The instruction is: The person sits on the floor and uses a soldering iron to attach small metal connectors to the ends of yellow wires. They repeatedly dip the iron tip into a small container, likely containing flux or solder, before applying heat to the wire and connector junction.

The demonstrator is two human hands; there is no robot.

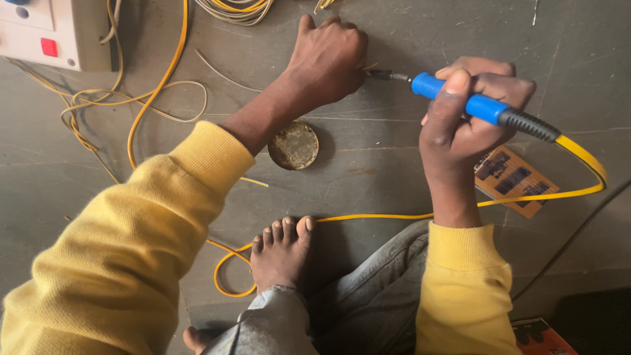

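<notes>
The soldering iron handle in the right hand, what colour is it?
Blue, with a black ribbed end joining a yellow cord; the soldering iron handle shows best in the head view.

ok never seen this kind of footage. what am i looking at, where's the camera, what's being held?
There is one picture, taken from a camera worn on the person's head, looking down at their own two hands; no machine is involved. The person wears yellow sleeves and sits on a grey floor, one bare foot in view. The right hand grips a blue-handled soldering iron with a yellow cord. Its tip meets the closed left hand, which pinches a thin wire end. Nearby lie a small round rusty tin, loose yellow wires, a white switch box and a brown card.
</notes>
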